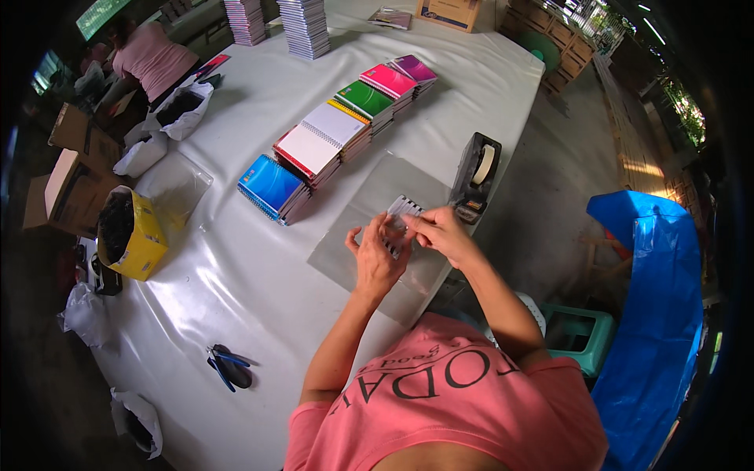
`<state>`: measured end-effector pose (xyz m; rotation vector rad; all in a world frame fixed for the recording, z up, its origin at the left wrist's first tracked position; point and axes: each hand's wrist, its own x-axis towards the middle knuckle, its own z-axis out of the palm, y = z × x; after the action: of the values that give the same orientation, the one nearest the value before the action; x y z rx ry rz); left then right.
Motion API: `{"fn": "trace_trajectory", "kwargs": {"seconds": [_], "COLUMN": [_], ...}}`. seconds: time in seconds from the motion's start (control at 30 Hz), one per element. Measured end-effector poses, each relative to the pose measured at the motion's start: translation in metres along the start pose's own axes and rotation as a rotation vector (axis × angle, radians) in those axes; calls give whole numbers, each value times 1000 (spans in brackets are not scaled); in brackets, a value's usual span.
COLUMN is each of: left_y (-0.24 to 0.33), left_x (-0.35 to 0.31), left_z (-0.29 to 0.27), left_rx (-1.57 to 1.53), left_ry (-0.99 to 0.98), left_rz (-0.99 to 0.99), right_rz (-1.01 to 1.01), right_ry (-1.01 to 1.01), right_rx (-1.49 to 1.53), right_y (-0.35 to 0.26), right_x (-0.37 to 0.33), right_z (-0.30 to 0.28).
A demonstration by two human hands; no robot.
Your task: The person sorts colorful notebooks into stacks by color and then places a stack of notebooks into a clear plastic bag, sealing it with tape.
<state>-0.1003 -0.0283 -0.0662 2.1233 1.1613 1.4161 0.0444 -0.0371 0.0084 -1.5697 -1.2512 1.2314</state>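
Observation:
Both my hands are over a clear plastic sheet (345, 243) near the table's right edge. My left hand (379, 257) holds a small white sheet of barcode stickers (405, 206), its fingers bent around it. My right hand (444, 233) is closed in a pinch at the sheet's right side; whether a sticker is between the fingertips is too small to tell. Just beyond my right hand stands a black tape dispenser (477, 177) with a roll of tape. Ahead to the left runs a row of spiral notebook stacks, with blue (272, 185), green (364, 100) and pink (387, 81) covers and one notebook (323, 140) lying open.
Blue-handled pliers (228, 367) lie on the white-covered table at the left. A yellow container (144, 239) and white bags (187, 110) line its left side. Tall notebook stacks (305, 30) stand far back. Another person (153, 59) sits at the far left. A green stool (577, 334) stands at right.

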Motion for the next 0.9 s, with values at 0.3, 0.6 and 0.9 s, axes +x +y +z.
{"fn": "trace_trajectory", "kwargs": {"seconds": [0.3, 0.6, 0.9], "left_y": [3, 38, 35], "left_x": [6, 40, 74], "left_z": [-11, -41, -1], "left_rx": [172, 368, 509], "left_ry": [-180, -518, -603], "left_rz": [-34, -135, -318], "right_rz": [37, -146, 121], "right_ry": [187, 226, -234], "right_rx": [-166, -37, -123], "right_y": [18, 93, 103], "right_x": [-1, 12, 7], "right_z": [13, 15, 7]}}
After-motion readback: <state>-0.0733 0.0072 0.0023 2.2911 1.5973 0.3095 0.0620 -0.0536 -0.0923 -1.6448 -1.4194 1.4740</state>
